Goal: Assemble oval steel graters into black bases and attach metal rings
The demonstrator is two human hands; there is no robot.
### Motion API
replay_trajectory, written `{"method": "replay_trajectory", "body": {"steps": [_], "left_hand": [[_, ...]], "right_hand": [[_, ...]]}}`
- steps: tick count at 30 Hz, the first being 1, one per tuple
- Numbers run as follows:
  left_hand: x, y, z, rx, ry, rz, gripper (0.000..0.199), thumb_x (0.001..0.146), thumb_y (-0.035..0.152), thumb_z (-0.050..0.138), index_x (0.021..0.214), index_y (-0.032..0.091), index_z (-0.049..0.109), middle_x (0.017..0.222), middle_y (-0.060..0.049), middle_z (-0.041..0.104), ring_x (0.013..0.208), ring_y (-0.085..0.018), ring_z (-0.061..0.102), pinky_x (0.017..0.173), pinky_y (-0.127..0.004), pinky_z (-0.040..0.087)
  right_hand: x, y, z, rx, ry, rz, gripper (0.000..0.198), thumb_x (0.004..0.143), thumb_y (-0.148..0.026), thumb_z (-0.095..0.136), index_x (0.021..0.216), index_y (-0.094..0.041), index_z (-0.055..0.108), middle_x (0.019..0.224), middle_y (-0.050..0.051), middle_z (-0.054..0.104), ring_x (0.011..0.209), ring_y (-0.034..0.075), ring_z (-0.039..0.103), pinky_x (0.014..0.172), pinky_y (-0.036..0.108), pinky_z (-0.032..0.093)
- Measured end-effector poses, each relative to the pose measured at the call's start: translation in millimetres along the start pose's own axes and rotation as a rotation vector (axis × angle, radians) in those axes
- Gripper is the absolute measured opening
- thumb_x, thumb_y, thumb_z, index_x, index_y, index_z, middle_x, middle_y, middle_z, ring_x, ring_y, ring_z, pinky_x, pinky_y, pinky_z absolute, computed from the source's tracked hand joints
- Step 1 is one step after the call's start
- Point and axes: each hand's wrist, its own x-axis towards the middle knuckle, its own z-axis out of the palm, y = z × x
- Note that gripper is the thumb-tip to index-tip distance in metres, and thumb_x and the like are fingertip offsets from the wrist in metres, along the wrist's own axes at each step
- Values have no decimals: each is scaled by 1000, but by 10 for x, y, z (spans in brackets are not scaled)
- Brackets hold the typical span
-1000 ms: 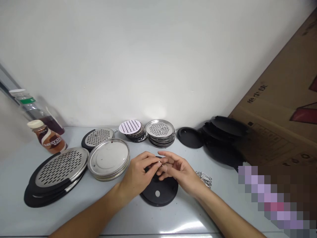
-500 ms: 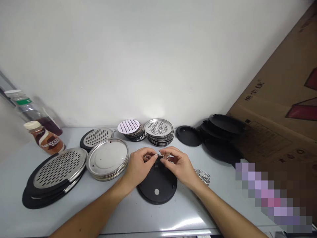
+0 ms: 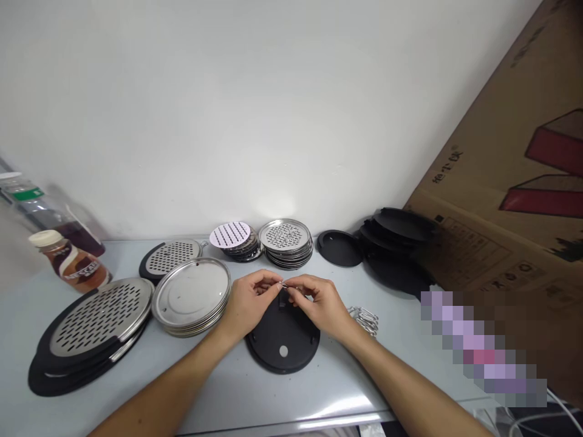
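From the head view, your hands meet over the middle of the desk (image 3: pixel 255 403). Your left hand (image 3: pixel 250 301) and right hand (image 3: pixel 321 301) both pinch the wire (image 3: pixel 284 286), thumb against forefinger, fingertips almost touching. Most of the wire is covered by your fingers; the bit you can see seems to run left to right, roughly along the desk's front edge.

The relation that matters is wire to disc (image 3: pixel 285 334). The disc lies flat between your wrists, on the front-edge side of your fingertips, so you hold the wire over its far rim, the one toward the desk's back edge. How much air lies between them, you can't tell from here. The disc is round and has no long axis, but its tab (image 3: pixel 282 301) and its pale hole (image 3: pixel 283 351) line up from back edge to front edge, crosswise to the wire. The tab sits just short of your fingertips, the hole well toward the front edge. Neither hand is clearly nearer the tab.

Toward the desk's right side, the loops (image 3: pixel 364 320) lie just beside your right wrist; toward its left side, the lids (image 3: pixel 191 292) stand stacked near your left hand.
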Motion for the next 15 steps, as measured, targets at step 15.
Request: {"method": "replay_trajectory", "body": {"steps": [15], "left_hand": [[86,-187,24,322,62,180,17,81,13,63,89,22,75,87,-1,76,77,-17,69,74,-27,53]], "right_hand": [[99,257,86,-245,121,-157,24,80,-8,57,88,-24,74,85,3,73,83,21,63,79,36,51]]}}
